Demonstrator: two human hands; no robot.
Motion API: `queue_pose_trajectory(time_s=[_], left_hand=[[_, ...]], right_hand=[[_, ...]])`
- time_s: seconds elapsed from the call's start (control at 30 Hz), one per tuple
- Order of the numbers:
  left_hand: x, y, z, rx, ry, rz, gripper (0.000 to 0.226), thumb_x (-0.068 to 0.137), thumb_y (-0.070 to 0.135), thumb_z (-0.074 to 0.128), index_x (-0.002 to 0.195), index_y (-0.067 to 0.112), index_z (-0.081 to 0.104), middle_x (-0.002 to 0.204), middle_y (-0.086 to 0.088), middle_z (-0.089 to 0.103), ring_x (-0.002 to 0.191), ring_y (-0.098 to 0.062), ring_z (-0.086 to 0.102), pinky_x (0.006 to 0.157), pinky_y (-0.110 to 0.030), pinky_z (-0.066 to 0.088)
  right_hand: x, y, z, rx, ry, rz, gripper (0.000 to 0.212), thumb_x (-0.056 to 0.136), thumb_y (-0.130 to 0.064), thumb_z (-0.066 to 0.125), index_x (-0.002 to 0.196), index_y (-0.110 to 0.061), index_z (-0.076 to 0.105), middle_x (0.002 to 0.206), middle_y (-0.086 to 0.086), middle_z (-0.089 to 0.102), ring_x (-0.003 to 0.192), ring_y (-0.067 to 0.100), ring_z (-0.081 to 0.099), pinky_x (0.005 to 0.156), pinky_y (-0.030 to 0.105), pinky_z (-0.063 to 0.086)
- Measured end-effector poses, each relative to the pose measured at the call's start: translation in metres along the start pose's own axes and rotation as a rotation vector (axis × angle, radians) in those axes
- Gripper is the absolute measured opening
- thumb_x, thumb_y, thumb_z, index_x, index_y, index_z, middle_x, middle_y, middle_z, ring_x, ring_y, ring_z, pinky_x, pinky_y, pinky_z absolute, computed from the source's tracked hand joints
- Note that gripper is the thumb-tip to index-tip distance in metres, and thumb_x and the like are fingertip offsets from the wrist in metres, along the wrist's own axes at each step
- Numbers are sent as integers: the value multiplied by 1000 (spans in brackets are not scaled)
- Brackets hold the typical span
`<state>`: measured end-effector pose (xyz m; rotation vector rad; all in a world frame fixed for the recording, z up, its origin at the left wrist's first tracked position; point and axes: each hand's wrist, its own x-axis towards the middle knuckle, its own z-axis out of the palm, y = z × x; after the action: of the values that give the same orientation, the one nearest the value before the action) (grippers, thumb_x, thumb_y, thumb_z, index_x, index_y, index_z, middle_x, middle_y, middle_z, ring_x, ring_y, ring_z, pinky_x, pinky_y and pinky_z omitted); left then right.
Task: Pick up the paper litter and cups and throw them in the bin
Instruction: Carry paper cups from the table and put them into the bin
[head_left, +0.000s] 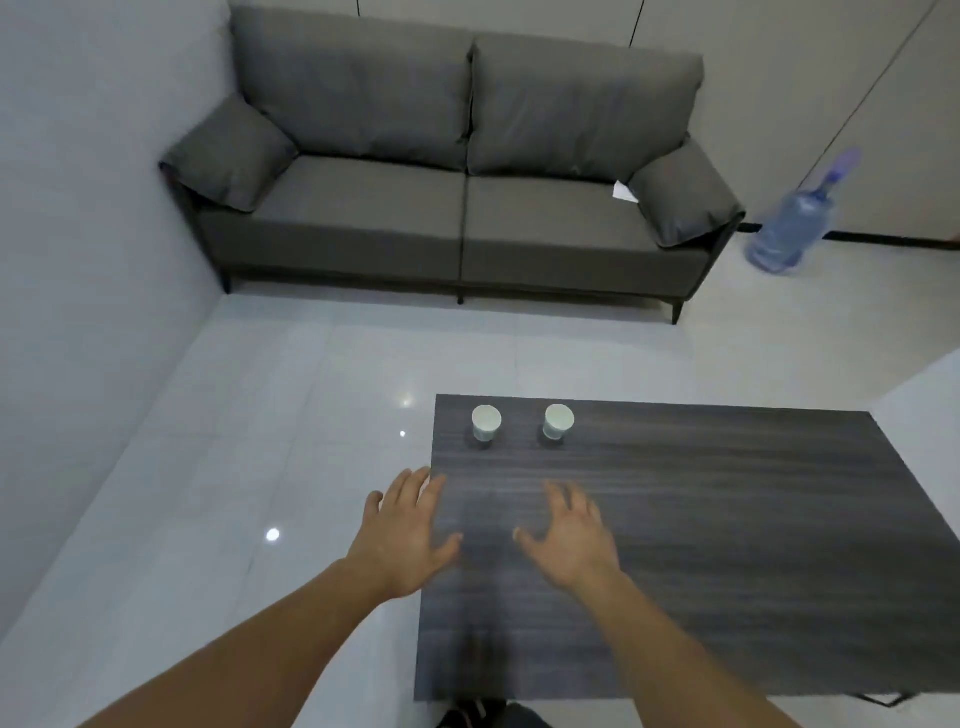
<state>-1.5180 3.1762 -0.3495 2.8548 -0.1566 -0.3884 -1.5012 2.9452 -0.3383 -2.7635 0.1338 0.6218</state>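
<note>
Left hand, fingers spread and empty, at the table edge, with the left cup upright straight ahead of its fingertips. Right hand, likewise spread, faces the right cup. Paper litter lies well beyond, on the sofa.

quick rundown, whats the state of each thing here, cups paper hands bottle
left cup, upright on the table, untouched
right cup, upright on the table, apart from the left cup
paper litter, lying on the sofa seat by its right arm cushion
left hand, open, empty, over the table's left edge
right hand, open, empty, over the table
water bottle, upright on the floor, blurred
bin, not in view
</note>
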Motion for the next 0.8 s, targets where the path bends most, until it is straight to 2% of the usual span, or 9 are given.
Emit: queue_pose_trajectory(time_s=[0.27,0.47,0.67,0.8], left_hand=[[115,-37,1,-32,-107,79,87,84,66,42,152,24,9,159,2,9,146,-19,8,116,-43,14],[227,-70,27,-104,-188,123,92,79,61,57,151,20,16,155,0,22,141,-18,22,113,-39,22],[310,-104,54,-176,-286,189,96,74,56,68,149,18,21,152,-2,31,137,-19,32,112,-37,30],[353,-137,72,-233,-321,225,93,71,50,73,147,20,27,146,2,38,132,-19,39,108,-35,36]], right_hand=[[97,-21,-3,-9,-7,61,85,87,-60,50,155,-29,8,163,0,5,148,24,9,114,44,30],[178,-43,20,3,-112,192,87,87,-54,55,155,-29,6,163,2,3,148,25,8,111,46,31],[288,-78,43,48,-84,258,86,85,-50,59,153,-28,11,161,4,10,143,30,19,107,45,36],[352,-98,74,54,-78,287,90,84,-48,62,153,-28,7,160,5,8,141,35,22,102,48,41]])
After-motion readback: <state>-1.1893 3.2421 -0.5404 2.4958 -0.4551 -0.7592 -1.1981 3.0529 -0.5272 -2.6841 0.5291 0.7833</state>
